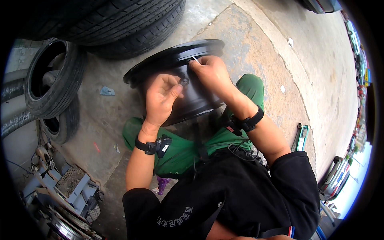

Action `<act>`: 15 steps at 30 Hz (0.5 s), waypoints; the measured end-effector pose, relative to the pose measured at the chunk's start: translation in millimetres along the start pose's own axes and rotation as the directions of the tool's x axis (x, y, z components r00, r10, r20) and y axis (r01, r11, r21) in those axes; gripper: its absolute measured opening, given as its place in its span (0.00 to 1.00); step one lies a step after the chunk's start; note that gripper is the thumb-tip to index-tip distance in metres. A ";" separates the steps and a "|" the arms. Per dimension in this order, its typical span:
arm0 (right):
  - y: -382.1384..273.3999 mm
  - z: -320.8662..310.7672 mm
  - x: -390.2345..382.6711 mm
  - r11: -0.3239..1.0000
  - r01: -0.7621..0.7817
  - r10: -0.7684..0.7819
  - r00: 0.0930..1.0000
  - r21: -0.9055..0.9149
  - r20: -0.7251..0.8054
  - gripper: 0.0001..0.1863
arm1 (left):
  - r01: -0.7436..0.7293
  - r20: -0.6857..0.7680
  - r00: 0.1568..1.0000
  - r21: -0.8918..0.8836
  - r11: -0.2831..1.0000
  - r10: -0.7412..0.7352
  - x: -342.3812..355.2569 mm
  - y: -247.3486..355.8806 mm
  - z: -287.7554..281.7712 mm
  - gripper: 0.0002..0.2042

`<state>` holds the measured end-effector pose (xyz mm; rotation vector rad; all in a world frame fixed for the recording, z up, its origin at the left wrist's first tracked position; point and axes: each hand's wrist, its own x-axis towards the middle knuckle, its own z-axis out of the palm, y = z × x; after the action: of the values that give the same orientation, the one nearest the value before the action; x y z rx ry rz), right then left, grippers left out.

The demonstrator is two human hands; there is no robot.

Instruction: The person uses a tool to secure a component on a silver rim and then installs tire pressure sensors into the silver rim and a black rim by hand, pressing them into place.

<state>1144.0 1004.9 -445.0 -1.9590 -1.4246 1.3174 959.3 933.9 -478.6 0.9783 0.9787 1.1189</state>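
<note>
A black wheel rim [172,98] stands tilted on the ground between my knees, its wide lip facing away from me. My left hand [162,96] is closed in a pinch in front of the barrel, with a small dark round part [184,81] at its thumb and fingertips. I cannot make out exactly what that part is. Up near the lip, my right hand [212,74] pinches a thin pale metal stem [195,59] with a black piece [190,61] beside it, against the rim. My fingers partly hide where the stem meets the rim.
Large tyres [120,24] stand at the far left, with smaller worn tyres [54,80] below them. A grey machine with a pedal [74,184] is at the lower left. A green-edged tool [302,138] lies on the concrete at right. Parked cars [335,176] line the right edge.
</note>
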 end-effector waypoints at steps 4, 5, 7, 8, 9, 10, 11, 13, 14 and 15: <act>0.0 -2.7 -3.1 0.999 0.028 -0.027 0.999 -0.028 0.020 0.22 | -0.003 0.002 1.000 -0.030 1.000 0.003 0.1 -0.4 0.1 0.05; 0.0 -2.7 -3.7 0.998 0.037 -0.036 0.999 -0.042 0.019 0.23 | -0.004 0.000 1.000 -0.031 1.000 0.004 0.2 -0.3 0.4 0.05; 0.4 -1.6 -3.3 0.995 0.067 -0.065 0.998 -0.075 0.024 0.23 | -0.006 0.001 1.000 -0.027 1.000 0.006 0.2 -0.2 0.1 0.05; 0.8 -1.2 -3.3 0.992 0.080 -0.078 0.997 -0.092 0.026 0.23 | -0.007 0.003 1.000 -0.023 1.000 0.007 0.2 0.1 -0.4 0.05; 1.1 -0.8 -3.5 0.994 0.073 -0.072 0.997 -0.083 0.019 0.23 | -0.007 0.005 1.000 -0.018 1.000 0.007 0.2 0.0 -0.8 0.05; 0.9 -0.6 -3.7 0.995 0.067 -0.066 0.998 -0.074 0.012 0.23 | -0.005 0.006 1.000 -0.018 1.000 0.005 0.0 -0.2 -1.3 0.05; 0.7 -0.4 -3.9 0.996 0.061 -0.061 0.998 -0.064 0.005 0.23 | -0.002 0.006 1.000 -0.018 1.000 0.002 -0.2 -0.5 -1.7 0.05; -0.4 -3.9 -1.2 0.993 0.040 -0.035 0.998 -0.110 0.047 0.22 | -0.002 0.007 1.000 -0.016 1.000 0.002 -0.3 -0.2 -1.8 0.05; -0.7 -5.3 -0.4 0.991 0.031 -0.022 0.998 -0.133 0.067 0.22 | -0.005 0.007 1.000 -0.014 1.000 0.005 -0.2 0.8 -1.4 0.05; -0.8 -5.4 -1.1 0.993 0.027 -0.019 0.997 -0.112 0.070 0.21 | -0.007 0.007 1.000 -0.012 1.000 0.007 -0.2 1.3 -1.3 0.05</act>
<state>1148.1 1005.4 -441.3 -1.9792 -1.5811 1.3329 957.7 934.1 -477.7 0.9758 0.9622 1.1253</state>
